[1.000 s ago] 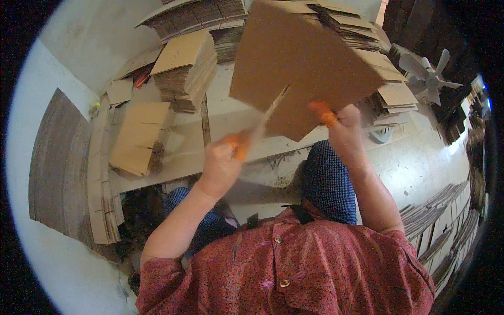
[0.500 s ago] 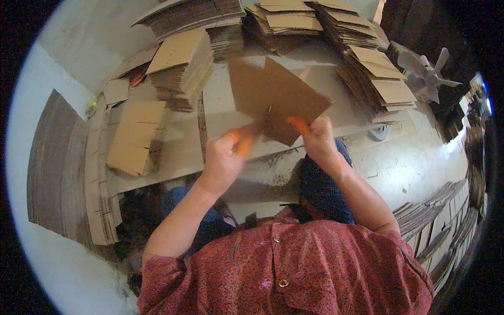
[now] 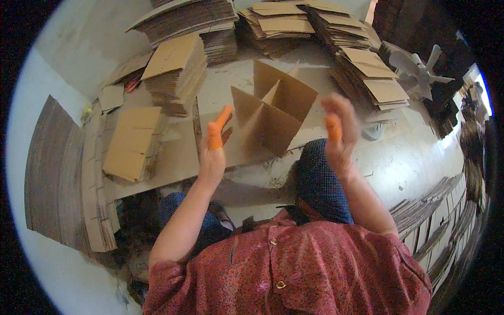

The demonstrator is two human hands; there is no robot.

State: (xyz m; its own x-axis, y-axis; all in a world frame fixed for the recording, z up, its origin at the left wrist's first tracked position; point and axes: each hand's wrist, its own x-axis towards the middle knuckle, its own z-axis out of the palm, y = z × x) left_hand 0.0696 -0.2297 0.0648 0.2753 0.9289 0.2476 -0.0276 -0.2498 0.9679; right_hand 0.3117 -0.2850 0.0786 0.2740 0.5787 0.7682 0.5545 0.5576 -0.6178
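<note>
A brown cardboard divider of slotted sheets crossed into one another stands opened out in front of me, at the near part of the pale work surface. My left hand is just left of it, fingers stretched out and apart from the cardboard, with orange coverings on the thumb and a finger. On the other side, my right hand is raised with extended fingers, slightly blurred, and an orange covering on its thumb. Neither hand holds anything. Left of my left hand lies a low stack of slotted cardboard pieces.
Taller cardboard stacks stand at the back left, the back middle and along the right. A pale fan is at the far right. More cardboard leans at the left wall and lies at lower right.
Both hands have let go of the cardboard and moved apart, left and right. The pieces, held flatter before, now stand spread into a cross-shaped divider.
</note>
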